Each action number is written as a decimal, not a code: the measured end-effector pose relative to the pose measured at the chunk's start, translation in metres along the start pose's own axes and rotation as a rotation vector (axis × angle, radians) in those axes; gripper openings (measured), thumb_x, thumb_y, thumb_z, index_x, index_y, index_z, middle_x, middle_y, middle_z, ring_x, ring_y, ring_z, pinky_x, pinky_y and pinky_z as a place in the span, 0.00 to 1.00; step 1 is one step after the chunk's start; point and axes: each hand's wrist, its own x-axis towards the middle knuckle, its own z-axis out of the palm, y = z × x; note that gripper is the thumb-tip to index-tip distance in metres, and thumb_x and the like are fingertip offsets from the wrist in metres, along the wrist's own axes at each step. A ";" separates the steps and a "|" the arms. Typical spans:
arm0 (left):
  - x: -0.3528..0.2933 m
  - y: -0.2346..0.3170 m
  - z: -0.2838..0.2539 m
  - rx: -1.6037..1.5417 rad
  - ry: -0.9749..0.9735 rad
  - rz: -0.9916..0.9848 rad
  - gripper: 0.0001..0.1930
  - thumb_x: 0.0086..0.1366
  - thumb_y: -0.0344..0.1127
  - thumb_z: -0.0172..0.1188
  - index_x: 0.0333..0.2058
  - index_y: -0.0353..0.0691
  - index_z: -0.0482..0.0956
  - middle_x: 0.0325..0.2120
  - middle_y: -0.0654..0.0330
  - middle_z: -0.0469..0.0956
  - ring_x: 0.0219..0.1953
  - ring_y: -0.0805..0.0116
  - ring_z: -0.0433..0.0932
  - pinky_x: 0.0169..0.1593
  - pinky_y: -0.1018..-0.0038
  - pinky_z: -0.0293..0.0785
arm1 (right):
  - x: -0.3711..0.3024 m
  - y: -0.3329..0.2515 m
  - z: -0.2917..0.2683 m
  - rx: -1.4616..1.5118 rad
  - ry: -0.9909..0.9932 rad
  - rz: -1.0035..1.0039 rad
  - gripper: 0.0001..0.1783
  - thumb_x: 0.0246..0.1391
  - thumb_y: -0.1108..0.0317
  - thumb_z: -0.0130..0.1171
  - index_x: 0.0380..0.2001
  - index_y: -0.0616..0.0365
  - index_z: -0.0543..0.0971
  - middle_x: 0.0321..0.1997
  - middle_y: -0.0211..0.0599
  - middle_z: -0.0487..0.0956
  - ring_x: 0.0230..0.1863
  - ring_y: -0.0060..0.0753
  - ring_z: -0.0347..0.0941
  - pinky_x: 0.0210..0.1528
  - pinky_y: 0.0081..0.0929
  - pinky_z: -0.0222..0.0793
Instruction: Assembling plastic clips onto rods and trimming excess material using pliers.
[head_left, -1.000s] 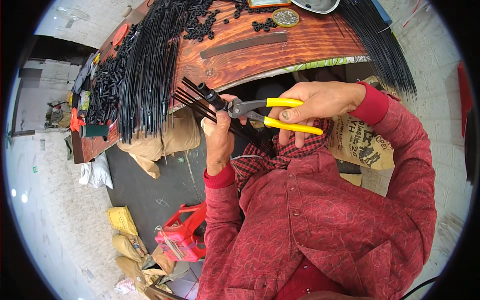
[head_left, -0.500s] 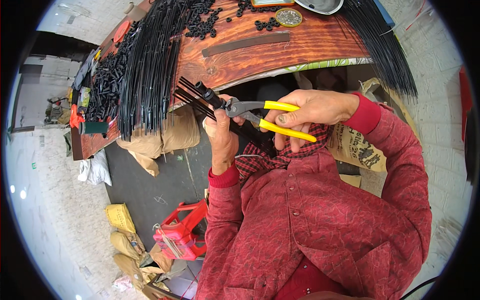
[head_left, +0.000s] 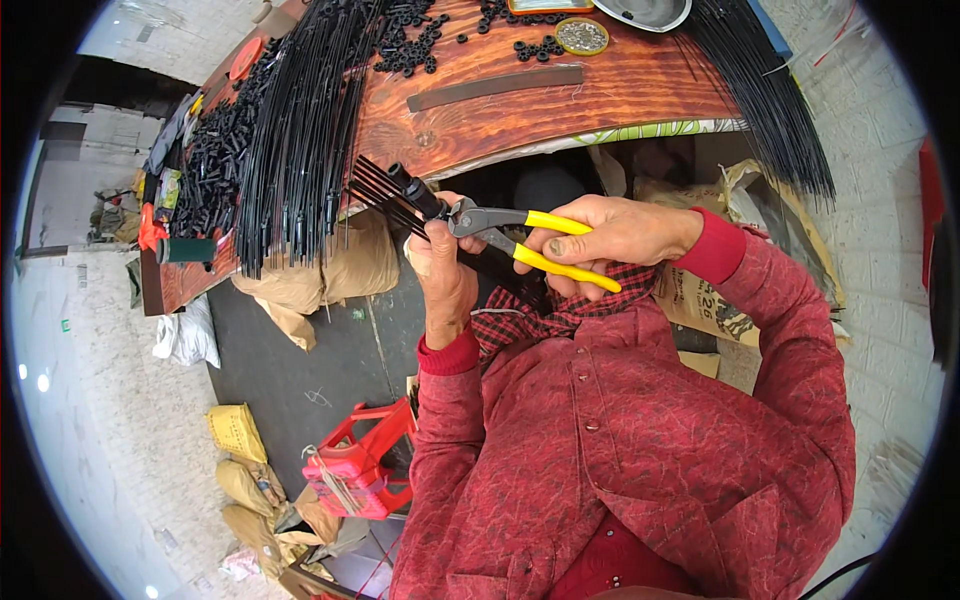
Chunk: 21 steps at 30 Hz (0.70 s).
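My left hand point(head_left: 447, 285) is closed round a bundle of thin black rods point(head_left: 385, 196) and a black tubular fitting point(head_left: 415, 187). Their ends stick out past my thumb toward the upper left, while the rest runs down over my lap. In my right hand point(head_left: 625, 232) is a pair of cutting pliers point(head_left: 490, 220) with yellow handles. My fingers wrap the two handles, which stand apart. The grey head of the pliers touches the fitting or a rod beside my left thumb; what lies between its jaws is hidden.
Beyond my hands is a wooden table point(head_left: 480, 120) with long black rods point(head_left: 305, 150), a heap of short black tubes point(head_left: 210, 165) and small black rings point(head_left: 405, 50). More rods point(head_left: 765, 100) overhang its right edge. A red plastic stool point(head_left: 360, 465) stands left of me.
My right fingers have curled more round the plier handles, and that hand has shifted slightly left. My left hand keeps its hold on the rods and the fitting.
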 end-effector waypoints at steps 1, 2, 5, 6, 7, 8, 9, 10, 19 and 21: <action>0.000 0.000 0.000 0.000 0.002 0.000 0.25 0.65 0.54 0.60 0.44 0.33 0.72 0.24 0.67 0.69 0.24 0.81 0.65 0.28 0.82 0.63 | 0.002 0.003 0.001 0.000 -0.002 0.001 0.22 0.67 0.54 0.49 0.50 0.64 0.74 0.30 0.36 0.78 0.24 0.22 0.74 0.26 0.18 0.71; 0.000 0.001 0.000 -0.006 -0.016 0.008 0.26 0.65 0.54 0.60 0.44 0.33 0.72 0.24 0.67 0.69 0.24 0.81 0.65 0.27 0.82 0.62 | 0.003 0.005 0.001 0.000 -0.009 -0.023 0.23 0.67 0.53 0.48 0.50 0.64 0.74 0.28 0.34 0.77 0.22 0.20 0.72 0.25 0.18 0.69; 0.001 0.000 -0.005 -0.020 -0.047 0.012 0.26 0.65 0.55 0.59 0.44 0.33 0.71 0.23 0.67 0.69 0.23 0.82 0.64 0.27 0.83 0.61 | 0.012 0.015 0.003 0.002 -0.024 -0.078 0.24 0.68 0.51 0.47 0.48 0.65 0.74 0.26 0.31 0.75 0.20 0.18 0.69 0.22 0.17 0.65; 0.001 -0.001 -0.008 -0.029 -0.063 0.008 0.27 0.66 0.56 0.59 0.44 0.33 0.71 0.23 0.67 0.69 0.23 0.82 0.64 0.27 0.83 0.61 | 0.015 0.020 0.004 0.004 -0.027 -0.109 0.25 0.68 0.51 0.47 0.47 0.65 0.74 0.24 0.30 0.74 0.19 0.17 0.67 0.21 0.16 0.64; 0.002 -0.002 -0.009 -0.028 -0.062 0.009 0.27 0.66 0.56 0.59 0.44 0.33 0.71 0.23 0.67 0.69 0.23 0.82 0.64 0.27 0.83 0.61 | 0.019 0.024 0.004 0.003 -0.028 -0.108 0.25 0.68 0.51 0.47 0.47 0.65 0.74 0.24 0.30 0.74 0.19 0.17 0.67 0.21 0.16 0.64; 0.002 -0.003 -0.010 -0.028 -0.050 0.006 0.27 0.66 0.56 0.58 0.45 0.33 0.71 0.23 0.67 0.69 0.23 0.82 0.64 0.27 0.83 0.60 | 0.023 0.028 0.005 0.026 -0.027 -0.130 0.25 0.68 0.50 0.47 0.46 0.65 0.74 0.23 0.29 0.72 0.18 0.16 0.66 0.20 0.16 0.63; 0.002 -0.003 -0.011 -0.028 -0.039 0.003 0.28 0.66 0.56 0.58 0.45 0.32 0.71 0.23 0.67 0.69 0.23 0.82 0.64 0.27 0.83 0.60 | 0.027 0.033 0.005 0.050 -0.026 -0.153 0.26 0.68 0.49 0.46 0.44 0.65 0.74 0.21 0.29 0.71 0.17 0.16 0.65 0.19 0.16 0.62; 0.002 -0.003 -0.012 -0.025 -0.035 0.005 0.28 0.66 0.56 0.58 0.45 0.32 0.71 0.23 0.67 0.69 0.23 0.82 0.64 0.27 0.83 0.60 | 0.031 0.037 0.005 0.050 -0.031 -0.153 0.26 0.68 0.49 0.46 0.44 0.65 0.74 0.21 0.29 0.71 0.17 0.16 0.65 0.19 0.16 0.62; 0.005 -0.003 -0.022 -0.074 -0.099 0.023 0.29 0.65 0.57 0.58 0.47 0.32 0.71 0.26 0.62 0.73 0.23 0.80 0.64 0.27 0.83 0.59 | 0.048 0.055 0.012 0.114 0.023 -0.147 0.28 0.66 0.44 0.47 0.34 0.62 0.74 0.14 0.23 0.62 0.12 0.13 0.54 0.13 0.16 0.51; 0.004 -0.001 -0.020 -0.061 -0.070 0.002 0.30 0.64 0.56 0.60 0.48 0.32 0.70 0.27 0.60 0.73 0.23 0.80 0.65 0.27 0.83 0.60 | 0.041 0.046 0.010 0.076 0.032 -0.122 0.27 0.66 0.44 0.47 0.34 0.62 0.74 0.14 0.22 0.62 0.12 0.13 0.54 0.13 0.17 0.51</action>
